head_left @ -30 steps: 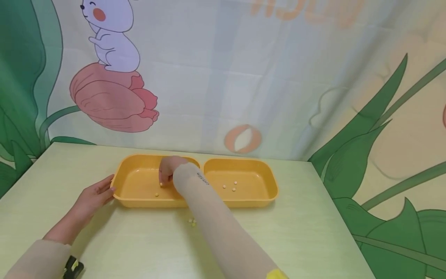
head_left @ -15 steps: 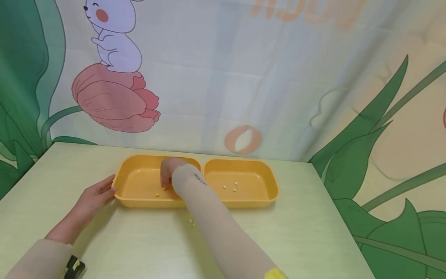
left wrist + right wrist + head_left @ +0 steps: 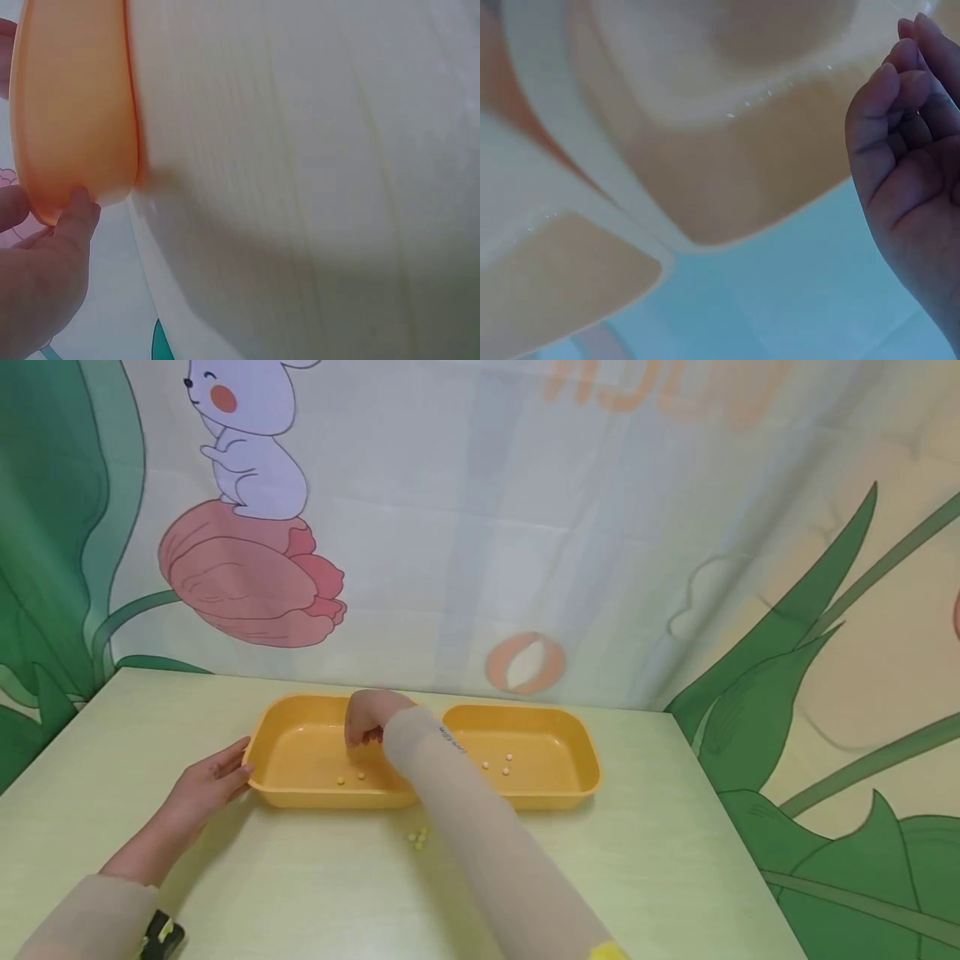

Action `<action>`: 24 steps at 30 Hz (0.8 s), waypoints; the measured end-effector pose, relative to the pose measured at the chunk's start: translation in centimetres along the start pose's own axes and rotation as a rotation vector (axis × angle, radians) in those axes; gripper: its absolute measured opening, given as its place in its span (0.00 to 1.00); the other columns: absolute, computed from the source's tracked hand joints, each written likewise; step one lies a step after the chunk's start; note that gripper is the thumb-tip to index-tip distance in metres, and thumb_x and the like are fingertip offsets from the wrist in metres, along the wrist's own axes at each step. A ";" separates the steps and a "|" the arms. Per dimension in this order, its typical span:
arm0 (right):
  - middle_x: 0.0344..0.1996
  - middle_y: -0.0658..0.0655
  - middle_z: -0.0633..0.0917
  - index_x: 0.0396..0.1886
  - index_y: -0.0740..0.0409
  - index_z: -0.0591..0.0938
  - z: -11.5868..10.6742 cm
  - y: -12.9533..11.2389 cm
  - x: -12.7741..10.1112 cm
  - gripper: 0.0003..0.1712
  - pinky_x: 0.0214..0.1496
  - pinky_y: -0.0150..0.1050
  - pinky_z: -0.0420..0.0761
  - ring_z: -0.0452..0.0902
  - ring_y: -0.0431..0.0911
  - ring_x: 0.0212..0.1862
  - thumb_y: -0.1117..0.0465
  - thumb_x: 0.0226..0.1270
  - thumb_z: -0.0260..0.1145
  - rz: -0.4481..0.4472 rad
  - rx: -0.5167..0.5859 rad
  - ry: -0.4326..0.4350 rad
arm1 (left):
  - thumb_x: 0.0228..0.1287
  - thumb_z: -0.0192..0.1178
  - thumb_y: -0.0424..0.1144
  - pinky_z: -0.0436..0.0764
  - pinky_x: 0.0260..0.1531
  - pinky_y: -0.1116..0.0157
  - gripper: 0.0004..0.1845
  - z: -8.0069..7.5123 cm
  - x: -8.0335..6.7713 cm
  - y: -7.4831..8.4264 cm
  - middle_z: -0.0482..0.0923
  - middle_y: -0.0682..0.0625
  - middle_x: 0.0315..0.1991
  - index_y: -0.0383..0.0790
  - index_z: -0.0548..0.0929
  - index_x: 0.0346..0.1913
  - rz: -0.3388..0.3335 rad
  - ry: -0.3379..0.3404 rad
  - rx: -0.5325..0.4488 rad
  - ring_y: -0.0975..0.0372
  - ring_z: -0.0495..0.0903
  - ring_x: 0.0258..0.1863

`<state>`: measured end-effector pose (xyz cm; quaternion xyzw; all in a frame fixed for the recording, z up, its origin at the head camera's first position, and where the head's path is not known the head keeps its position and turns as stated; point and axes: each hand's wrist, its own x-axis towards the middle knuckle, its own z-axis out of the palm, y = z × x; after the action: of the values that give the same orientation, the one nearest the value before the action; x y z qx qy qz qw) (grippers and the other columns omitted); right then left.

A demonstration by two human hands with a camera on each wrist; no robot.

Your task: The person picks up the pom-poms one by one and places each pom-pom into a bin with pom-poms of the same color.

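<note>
- Tray (image 3: 315, 710): orange, two wells, centre of the head view, on a pale green table (image 3: 637, 860).
- Left hand (image 3: 202, 789): lower left of the head view, fingers straight, tips touching the tray's left end; the left wrist view shows a fingertip (image 3: 79, 206) against the rim. It steadies, grips nothing. Same place as a second ago.
- Right hand (image 3: 369, 718): over the left well, near the divider. It has risen from the well floor since a second ago. Fingers loosely curled and empty in the right wrist view (image 3: 900, 97); no bead shows between them.
- Beads, left well (image 3: 351, 777): two small yellow ones on the floor, near the front wall. Half a second ago one lay free and the second sat under the fingertips; judged, that bead has just been let go here.
- Beads, right well (image 3: 498, 764): three, unmoved.
- Beads on table (image 3: 417, 837): small cluster just in front of the tray, beside the right sleeve (image 3: 487, 852); judged, still to be picked up.
- Backdrop: cartoon curtain, upper frame.
</note>
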<state>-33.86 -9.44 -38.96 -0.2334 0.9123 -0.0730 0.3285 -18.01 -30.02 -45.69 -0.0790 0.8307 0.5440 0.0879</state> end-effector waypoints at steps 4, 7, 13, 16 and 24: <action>0.19 0.49 0.75 0.40 0.61 0.88 -1.3 0.3 -0.9 0.10 0.23 0.28 0.73 0.66 0.40 0.21 0.59 0.74 0.66 -0.095 0.077 0.020 | 0.84 0.42 0.39 0.79 0.61 0.68 0.34 0.0 0.1 0.2 0.46 0.25 0.79 0.31 0.41 0.81 -0.007 -0.007 -0.008 0.37 0.58 0.78; 0.23 0.50 0.75 0.51 0.64 0.86 -2.3 0.5 -1.9 0.15 0.26 0.28 0.75 0.67 0.40 0.23 0.57 0.76 0.63 -0.158 0.117 0.034 | 0.84 0.41 0.38 0.76 0.62 0.64 0.34 0.0 0.1 0.2 0.45 0.25 0.79 0.31 0.40 0.81 -0.011 -0.015 -0.008 0.36 0.55 0.78; 0.28 0.51 0.78 0.51 0.60 0.85 -3.7 1.0 -5.0 0.14 0.28 0.26 0.77 0.68 0.39 0.24 0.55 0.78 0.61 -0.264 0.149 0.126 | 0.84 0.41 0.38 0.76 0.63 0.64 0.34 0.2 0.0 0.3 0.44 0.26 0.80 0.31 0.39 0.81 -0.019 -0.019 -0.001 0.36 0.54 0.78; 0.29 0.53 0.79 0.51 0.60 0.84 -4.1 1.6 -6.9 0.13 0.28 0.27 0.76 0.68 0.40 0.23 0.57 0.79 0.60 -0.329 0.194 0.183 | 0.85 0.41 0.39 0.75 0.63 0.63 0.34 0.2 0.0 0.4 0.43 0.26 0.80 0.32 0.39 0.81 -0.020 -0.020 -0.006 0.36 0.54 0.78; 0.27 0.51 0.80 0.58 0.58 0.82 -2.2 4.6 -12.1 0.16 0.30 0.28 0.76 0.69 0.42 0.25 0.57 0.79 0.60 -0.411 0.368 0.268 | 0.85 0.40 0.40 0.75 0.63 0.64 0.34 0.1 -0.1 0.5 0.42 0.28 0.81 0.34 0.38 0.81 -0.046 -0.025 -0.004 0.36 0.54 0.78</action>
<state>-28.77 0.28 -31.74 -0.3379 0.8526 -0.3321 0.2205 -17.98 -29.72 -45.21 -0.0912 0.8264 0.5445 0.1108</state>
